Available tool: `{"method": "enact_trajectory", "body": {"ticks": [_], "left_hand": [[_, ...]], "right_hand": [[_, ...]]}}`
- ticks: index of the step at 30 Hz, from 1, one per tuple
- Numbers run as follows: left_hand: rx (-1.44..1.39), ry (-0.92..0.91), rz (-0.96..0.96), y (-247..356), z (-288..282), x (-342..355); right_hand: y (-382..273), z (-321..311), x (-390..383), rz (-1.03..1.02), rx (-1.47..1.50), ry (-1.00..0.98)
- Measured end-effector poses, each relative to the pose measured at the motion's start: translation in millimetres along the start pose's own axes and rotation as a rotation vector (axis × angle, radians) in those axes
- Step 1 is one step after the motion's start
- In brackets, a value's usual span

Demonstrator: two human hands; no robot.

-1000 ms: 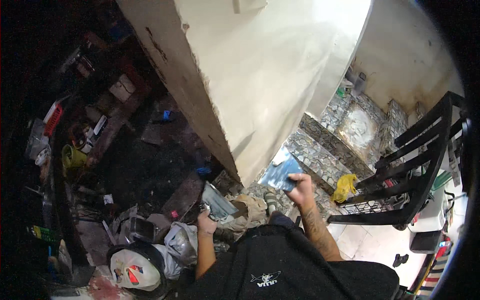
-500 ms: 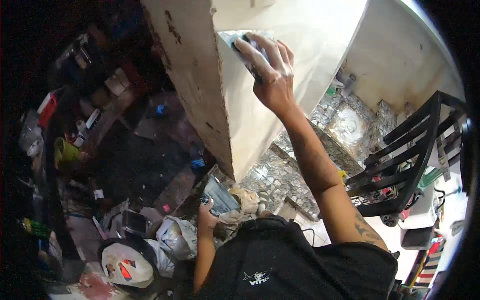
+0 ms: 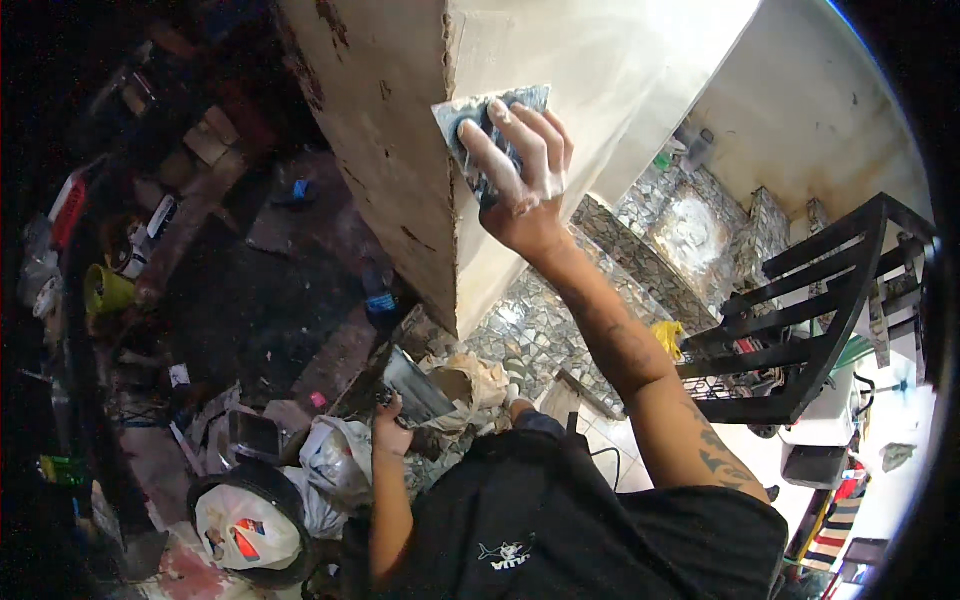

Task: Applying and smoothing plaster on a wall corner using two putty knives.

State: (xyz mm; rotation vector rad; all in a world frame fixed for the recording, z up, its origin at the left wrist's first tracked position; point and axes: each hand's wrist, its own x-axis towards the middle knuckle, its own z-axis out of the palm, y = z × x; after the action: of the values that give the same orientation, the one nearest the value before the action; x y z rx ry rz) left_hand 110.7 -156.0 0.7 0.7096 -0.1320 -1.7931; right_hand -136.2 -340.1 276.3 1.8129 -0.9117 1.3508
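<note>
My right hand (image 3: 525,160), dusted white over the fingers, is closed on a wide putty knife (image 3: 500,99). Its blade lies against the pale wall (image 3: 570,60) and reaches over the rough corner edge (image 3: 449,150). Lower down, my left hand (image 3: 392,428) grips a grey flat-bladed filling knife (image 3: 418,386), held away from the wall. How its fingers wrap the handle is partly hidden. Beside that blade sits an open, crumpled paper sack (image 3: 478,382).
A black slatted railing (image 3: 820,315) stands at right, by steps of broken-tile mosaic (image 3: 640,270). Lower left are a black bucket (image 3: 200,490) lined with a white bag, and plastic bags (image 3: 335,455). Clutter with a yellow-green pot (image 3: 108,290) fills the dark left side.
My right hand has drawn the putty knife down the wall towards me, and its blade now overlaps the corner edge. The view has shifted slightly; my left hand keeps its grip.
</note>
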Motion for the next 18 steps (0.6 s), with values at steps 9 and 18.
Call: {"method": "enact_trajectory", "body": {"ticks": [9,18], "left_hand": [[0.018,0.126,-0.013,18,9,-4],[0.134,0.192,-0.001,3,27,-6]], "right_hand": [[-12,9,-65,0.020,0.036,-0.040],[-24,-25,-124,0.108,0.178,-0.246]]}}
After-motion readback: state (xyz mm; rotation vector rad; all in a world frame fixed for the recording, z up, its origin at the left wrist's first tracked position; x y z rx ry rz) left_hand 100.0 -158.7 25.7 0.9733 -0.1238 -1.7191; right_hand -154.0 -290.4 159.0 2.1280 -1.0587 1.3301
